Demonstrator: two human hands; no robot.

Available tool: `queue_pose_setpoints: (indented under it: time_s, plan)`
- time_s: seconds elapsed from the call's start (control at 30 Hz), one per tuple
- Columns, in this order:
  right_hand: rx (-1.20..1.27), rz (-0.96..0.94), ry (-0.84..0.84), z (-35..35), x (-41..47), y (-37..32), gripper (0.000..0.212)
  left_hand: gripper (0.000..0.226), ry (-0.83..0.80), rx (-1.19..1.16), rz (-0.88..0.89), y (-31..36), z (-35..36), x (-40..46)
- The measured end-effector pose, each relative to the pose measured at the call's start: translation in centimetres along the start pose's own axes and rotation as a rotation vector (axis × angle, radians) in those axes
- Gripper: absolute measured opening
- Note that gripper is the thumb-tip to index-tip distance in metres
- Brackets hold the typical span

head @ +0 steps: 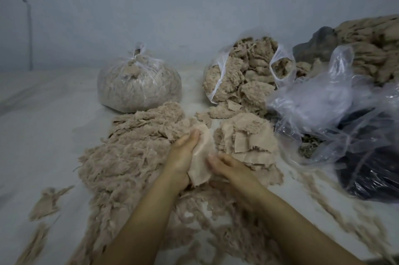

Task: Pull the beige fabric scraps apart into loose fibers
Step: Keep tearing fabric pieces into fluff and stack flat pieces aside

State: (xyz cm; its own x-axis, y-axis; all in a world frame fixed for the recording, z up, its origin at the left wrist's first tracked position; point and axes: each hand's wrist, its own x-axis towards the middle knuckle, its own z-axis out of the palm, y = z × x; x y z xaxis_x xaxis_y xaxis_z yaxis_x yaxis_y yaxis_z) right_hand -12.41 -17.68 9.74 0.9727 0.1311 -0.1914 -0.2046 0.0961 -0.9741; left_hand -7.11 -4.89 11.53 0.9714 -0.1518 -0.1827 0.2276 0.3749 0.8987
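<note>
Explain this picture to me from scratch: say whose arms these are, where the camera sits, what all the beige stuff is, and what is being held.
There is no machine here. The single picture comes from a camera worn on a person's head, looking forward and down, so the two bare arms are that person's own.

The left hand and the right hand both hold one beige fabric scrap between them, fingers curled around it.

On the pale surface, the fluffy heap on the left is loose fibers already pulled apart. To the right of the hands lies a pile of flat scraps.

Behind stand a tied clear bag full of fiber, an open bag of beige clumps, and crumpled clear plastic on the right, lying partly over something dark.
</note>
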Motion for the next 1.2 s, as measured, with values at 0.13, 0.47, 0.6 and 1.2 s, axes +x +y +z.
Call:
queue_pose_setpoints:
  time_s: [0.13,0.47,0.6,1.2]
  plan:
    - [0.456,-0.037,0.199,0.4,2.3,-0.5,0.037,0.023,0.066,-0.008,0.085,-0.5,-0.1,0.7]
    - [-0.419,-0.255,0.759,-10.1,8.6,-7.4,0.030,0.019,-0.041,0.345,0.078,1.7,2.1,5.2]
    - [-0.826,-0.370,0.837,-11.0,7.5,-5.2,0.019,0.014,-0.208,0.781,0.104,1.7,-3.0,4.6]
    - [-0.414,-0.412,0.083,-0.5,4.1,1.2,0.022,0.023,-0.329,1.380,0.271,1.1,-10.5,1.9]
